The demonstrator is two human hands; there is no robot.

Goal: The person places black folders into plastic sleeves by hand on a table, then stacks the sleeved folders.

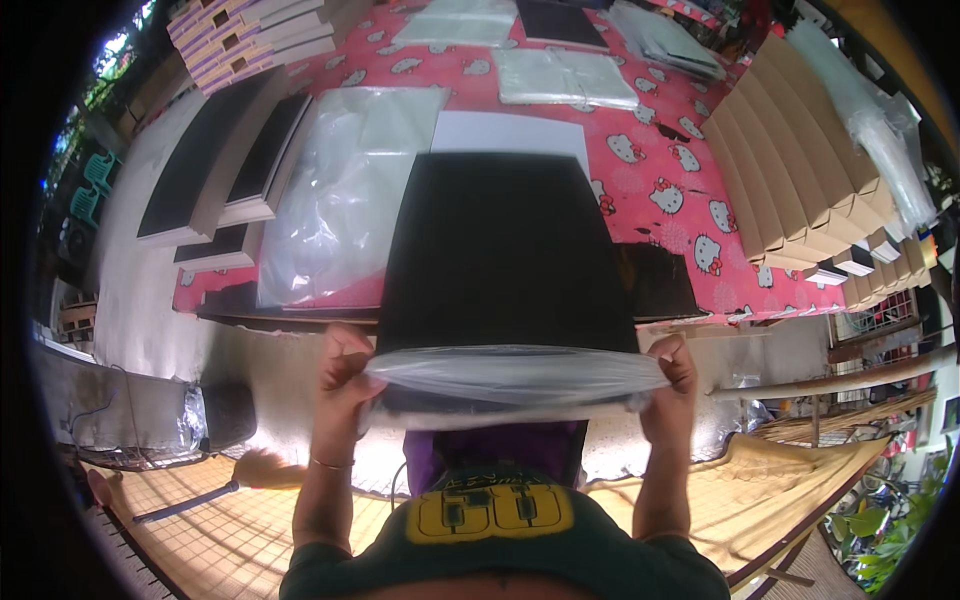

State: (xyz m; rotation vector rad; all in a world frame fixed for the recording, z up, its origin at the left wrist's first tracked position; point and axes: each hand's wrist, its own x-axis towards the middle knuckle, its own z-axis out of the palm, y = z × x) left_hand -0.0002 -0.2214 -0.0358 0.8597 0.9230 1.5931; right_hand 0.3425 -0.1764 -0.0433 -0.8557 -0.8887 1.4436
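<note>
A large black sheet or board [505, 250] reaches from the table over its near edge toward me. Its near end sits inside the mouth of a clear plastic bag [510, 372], which is bunched across its width. My left hand [347, 372] pinches the bag at its left corner. At the right corner my right hand [671, 382] grips it, fingers closed. How many layers the black piece has cannot be made out. Beneath its far end lies a white sheet [510, 130].
Stacks of black-topped sheets [215, 150] and clear plastic bags [345, 190] lie to the left on the pink patterned table cover [665, 200]. Folded brown cardboard [800, 150] stands at the right. More plastic bags [565, 77] lie farther back. A broom [265, 470] lies on the floor.
</note>
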